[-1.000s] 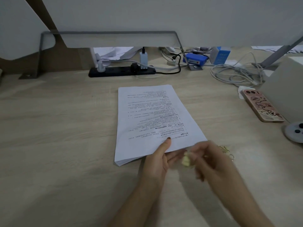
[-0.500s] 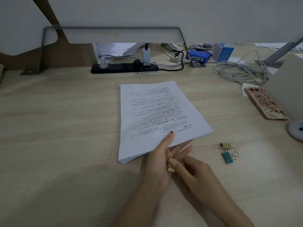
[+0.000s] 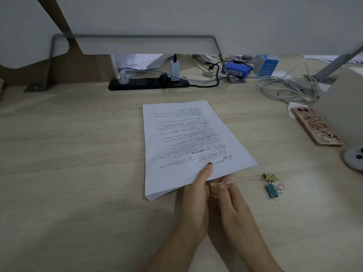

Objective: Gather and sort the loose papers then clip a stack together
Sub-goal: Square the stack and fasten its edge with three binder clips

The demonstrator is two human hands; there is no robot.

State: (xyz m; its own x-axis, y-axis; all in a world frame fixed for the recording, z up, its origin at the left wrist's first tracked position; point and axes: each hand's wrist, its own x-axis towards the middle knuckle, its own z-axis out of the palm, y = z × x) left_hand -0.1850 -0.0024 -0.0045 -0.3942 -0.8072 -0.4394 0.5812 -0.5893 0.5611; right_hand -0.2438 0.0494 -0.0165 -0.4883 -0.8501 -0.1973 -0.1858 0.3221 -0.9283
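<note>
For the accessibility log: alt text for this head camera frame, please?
A left hand pinches the near edge of a paper stack on a wooden desk while the right hand brings a gold binder clip to it. Two spare clips and a phone lie to the right.

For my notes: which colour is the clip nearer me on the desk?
Teal binder clip, head view.

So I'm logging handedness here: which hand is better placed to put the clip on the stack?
Right. The right hand already pinches a gold binder clip beside the paper stack's near edge, while the left hand is busy gripping that edge, thumb on top.
</note>
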